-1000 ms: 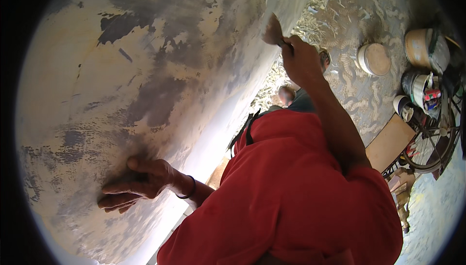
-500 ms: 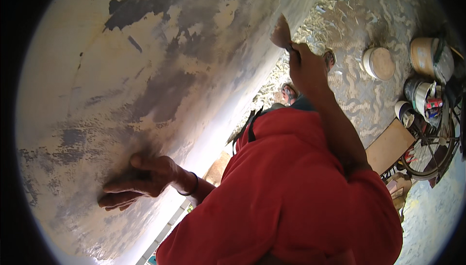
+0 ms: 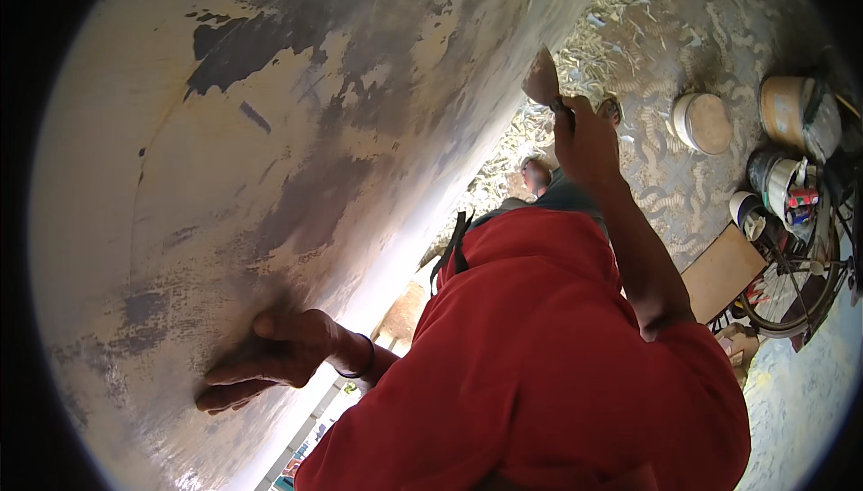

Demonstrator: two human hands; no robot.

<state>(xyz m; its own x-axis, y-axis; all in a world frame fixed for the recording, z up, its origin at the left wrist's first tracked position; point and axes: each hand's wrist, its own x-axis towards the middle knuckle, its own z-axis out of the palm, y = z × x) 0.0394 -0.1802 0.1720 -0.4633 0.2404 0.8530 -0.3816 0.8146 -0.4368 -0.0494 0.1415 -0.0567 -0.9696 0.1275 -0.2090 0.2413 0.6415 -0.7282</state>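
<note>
A wall (image 3: 297, 185) with patchy, peeling paint fills the left side, grey and cream in blotches. My left hand (image 3: 274, 356) lies against it low down, fingers stretched out, with a dark band round the wrist. Farther up, my right hand (image 3: 589, 145) is closed round the handle of a putty knife (image 3: 542, 80). Its broad, dull brownish blade points away from me and sits close to the wall's far lower part; whether it touches the surface I cannot tell.
Pale scrapings (image 3: 593, 51) litter the patterned floor (image 3: 665, 168) along the wall's foot. To the right stand a round lidded tub (image 3: 704, 123), a larger bucket (image 3: 787, 112), a brown board (image 3: 724, 265) and a bicycle wheel (image 3: 791, 289). My feet are near the scrapings.
My right hand and the putty knife have shifted slightly right and nearer to me. The left hand stays on the wall, a little to the right and lower in view.
</note>
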